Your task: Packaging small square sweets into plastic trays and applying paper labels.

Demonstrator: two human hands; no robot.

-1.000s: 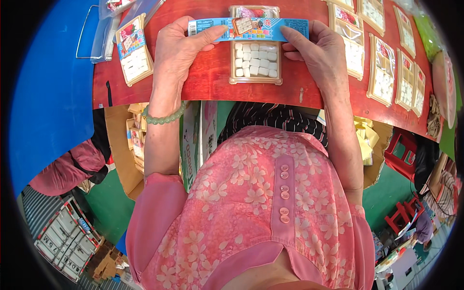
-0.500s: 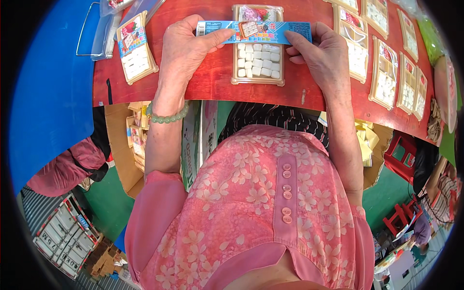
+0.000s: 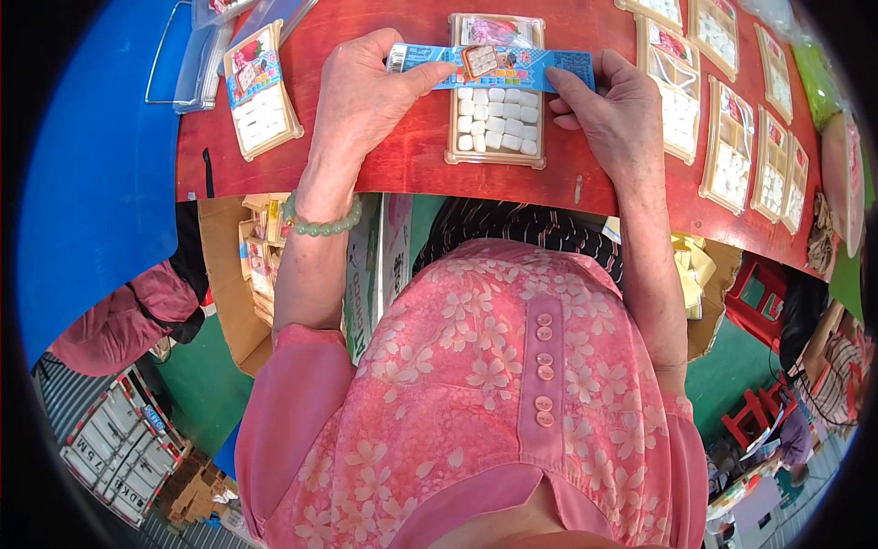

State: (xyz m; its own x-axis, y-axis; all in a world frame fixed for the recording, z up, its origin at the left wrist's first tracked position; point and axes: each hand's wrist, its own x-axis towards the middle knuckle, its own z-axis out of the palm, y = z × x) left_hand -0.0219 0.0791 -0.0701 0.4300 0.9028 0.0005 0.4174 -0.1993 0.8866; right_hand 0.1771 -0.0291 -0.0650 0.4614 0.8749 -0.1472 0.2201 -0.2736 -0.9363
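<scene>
A blue printed paper band [image 3: 512,64] is stretched flat between my two hands. My left hand [image 3: 373,96] pinches its left end, the thumb lying on top. My right hand [image 3: 615,102] grips the right end in the same way. Under the band, on the red table, is a tan plastic tray [image 3: 495,162] with small white marshmallow-like pieces in its near part and a red-and-pink printed packet in its far part. The band crosses the tray's middle and hides that stretch; whether it touches the tray I cannot tell.
A similar tray wearing a blue band [image 3: 249,78] lies at the left. Several unbanded trays [image 3: 729,146] stand along the right side of the red table [image 3: 393,160]. Below the front edge are cardboard boxes, the left one [image 3: 224,284] holding packed trays. A blue surface [image 3: 101,165] adjoins at left.
The band and both hands have shifted slightly nearer, the left hand also a little to the right. The tray beneath appears slightly farther right and nearer.
</scene>
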